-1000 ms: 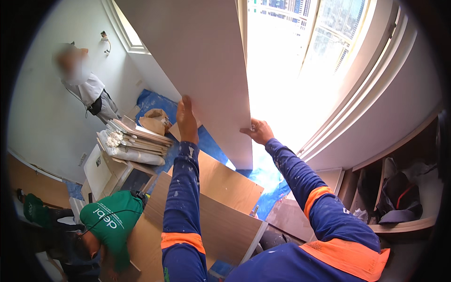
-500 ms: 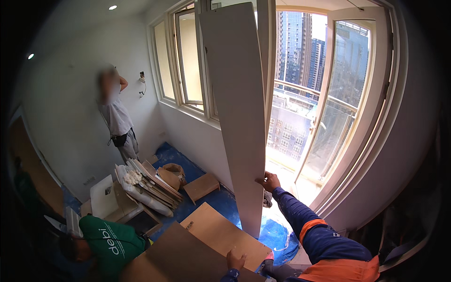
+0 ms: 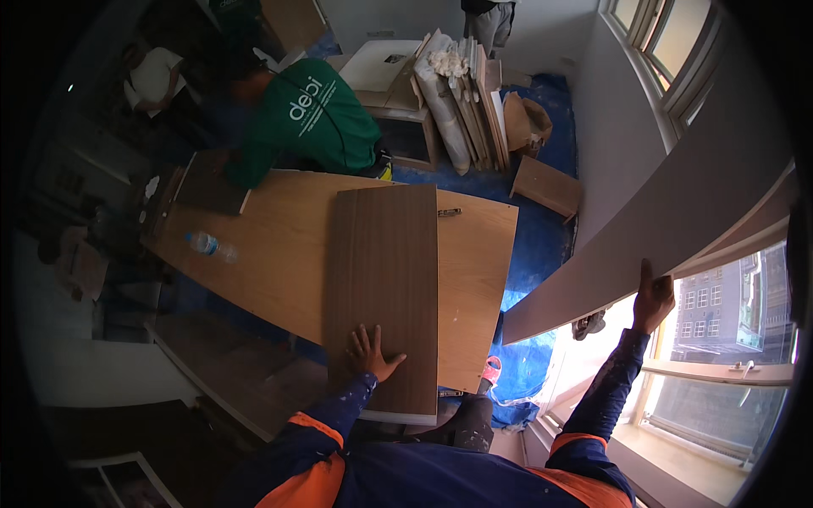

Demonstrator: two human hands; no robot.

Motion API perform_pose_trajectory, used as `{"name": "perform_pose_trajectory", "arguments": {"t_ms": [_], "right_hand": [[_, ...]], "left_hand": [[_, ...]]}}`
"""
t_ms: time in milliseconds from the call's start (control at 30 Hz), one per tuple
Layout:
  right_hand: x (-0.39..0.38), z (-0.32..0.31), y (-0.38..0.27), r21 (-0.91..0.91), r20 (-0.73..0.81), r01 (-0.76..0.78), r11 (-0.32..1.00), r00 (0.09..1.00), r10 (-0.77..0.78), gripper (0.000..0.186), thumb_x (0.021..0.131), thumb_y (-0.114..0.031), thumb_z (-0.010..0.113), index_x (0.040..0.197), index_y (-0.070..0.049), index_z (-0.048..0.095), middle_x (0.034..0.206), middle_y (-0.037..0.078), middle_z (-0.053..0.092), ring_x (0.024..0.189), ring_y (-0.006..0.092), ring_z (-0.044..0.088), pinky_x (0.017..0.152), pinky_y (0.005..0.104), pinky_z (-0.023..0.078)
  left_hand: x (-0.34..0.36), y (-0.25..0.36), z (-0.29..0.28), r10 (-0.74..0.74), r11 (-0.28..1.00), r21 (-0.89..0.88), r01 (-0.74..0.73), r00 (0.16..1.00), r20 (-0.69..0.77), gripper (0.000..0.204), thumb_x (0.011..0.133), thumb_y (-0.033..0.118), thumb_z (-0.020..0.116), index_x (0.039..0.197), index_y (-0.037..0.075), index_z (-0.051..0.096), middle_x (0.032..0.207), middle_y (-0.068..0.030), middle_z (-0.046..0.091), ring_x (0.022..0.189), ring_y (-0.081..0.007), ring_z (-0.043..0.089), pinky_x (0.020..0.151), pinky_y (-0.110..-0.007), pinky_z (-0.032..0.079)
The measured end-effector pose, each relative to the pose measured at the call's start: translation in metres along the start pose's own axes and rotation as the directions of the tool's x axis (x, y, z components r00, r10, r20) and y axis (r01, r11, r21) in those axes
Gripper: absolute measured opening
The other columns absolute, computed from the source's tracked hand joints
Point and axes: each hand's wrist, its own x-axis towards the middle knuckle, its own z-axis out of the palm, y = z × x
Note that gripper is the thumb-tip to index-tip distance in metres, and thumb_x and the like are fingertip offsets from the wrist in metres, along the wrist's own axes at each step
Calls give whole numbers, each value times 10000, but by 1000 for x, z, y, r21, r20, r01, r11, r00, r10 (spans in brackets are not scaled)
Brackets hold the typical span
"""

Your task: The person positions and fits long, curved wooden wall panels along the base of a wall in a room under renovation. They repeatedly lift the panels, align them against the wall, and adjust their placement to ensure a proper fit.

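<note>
My left hand [image 3: 373, 356] lies open, fingers spread, on a dark brown wood board [image 3: 381, 254]. That board rests on a larger light plywood panel [image 3: 474, 254]. At the right, my right hand [image 3: 654, 298] grips the edge of a tall pale panel [image 3: 584, 292], which runs up toward the upper right. A clear plastic bottle [image 3: 212, 247] lies on the plywood, and a small dark metal item [image 3: 449, 212] sits near the brown board's upper edge.
A co-worker in green [image 3: 318, 131] bends over a smaller dark board [image 3: 207, 182]. Other people stand behind and at left. Stacked boards and rolls [image 3: 470, 110], a paper sack [image 3: 525, 123] and a small wooden piece [image 3: 546, 186] lie toward the back. Windows [image 3: 720, 313] are at right. Blue sheeting [image 3: 529, 262] covers the floor.
My left hand has left the pale panel and moved down onto the brown board. My right hand still holds the panel. The view has swung left and down.
</note>
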Motion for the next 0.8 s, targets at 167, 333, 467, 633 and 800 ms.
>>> {"name": "perform_pose_trajectory", "arguments": {"t_ms": [167,333,467,633,800], "right_hand": [[17,-6,10,14,-19,-7,1000,1000,7,462,921,-501,773,1033,-53,792,914,79,799,820,201,749,755,371,563],[20,-7,3,3,-63,61,998,996,-61,471,940,-458,770,1118,-23,792,1011,98,807,885,216,758,801,367,579],[20,-13,16,-51,-97,48,998,994,-53,497,944,-490,751,1142,-37,789,1081,123,799,975,257,770,844,393,594],[15,-15,21,-113,-33,257,960,965,-262,458,957,-438,756,1129,-15,786,1060,122,803,972,228,762,838,367,577],[3,-16,1,24,-90,-60,998,994,62,462,913,-459,796,1086,-31,791,947,85,801,808,179,732,750,353,552]], "left_hand": [[-12,9,4,-56,998,19,55,997,51,1190,783,791,695,1682,246,139,1748,-178,-30,1599,-448,1,1190,-783,92],[-93,62,20,589,804,-75,-590,774,231,1110,807,651,770,1674,253,202,1746,-178,19,1603,-427,50,1198,-776,21],[-148,30,32,552,832,-153,-533,823,134,963,835,641,756,1574,153,379,1667,-191,253,1544,-374,269,1211,-729,115],[-169,-78,62,-397,196,-482,854,518,757,870,902,697,680,1448,51,476,1502,-240,435,1329,-343,554,1134,-566,413],[-167,-71,94,-410,-569,-555,607,375,831,856,973,590,666,1542,34,348,1523,-269,379,1391,-401,477,1173,-531,422]]}}
